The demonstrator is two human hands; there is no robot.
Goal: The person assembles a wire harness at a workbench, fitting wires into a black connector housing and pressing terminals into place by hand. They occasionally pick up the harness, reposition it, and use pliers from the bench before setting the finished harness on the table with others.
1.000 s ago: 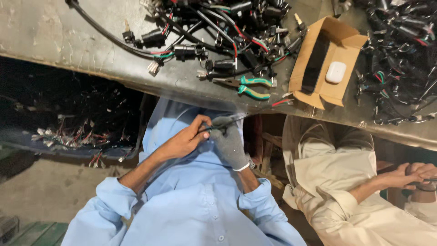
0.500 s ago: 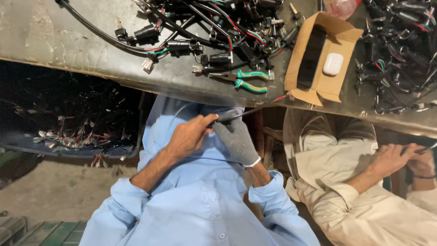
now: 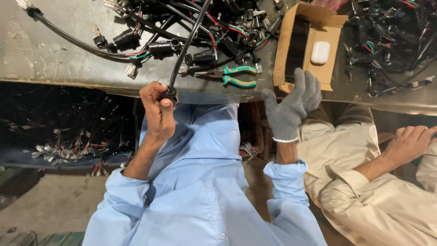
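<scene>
At centre frame, a thick black rubber-sheathed cable is gripped at its end by the closed fingers of the bare left hand, below the scuffed metal counter edge. Right of centre, the grey knitted-gloved right hand is spread open and empty, near a cardboard box.

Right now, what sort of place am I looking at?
Probably a small wiring or electrical assembly workshop: a worn metal workbench piled with black cables and connectors, green-handled pliers at its edge, and cut wire scraps heaped below.
</scene>
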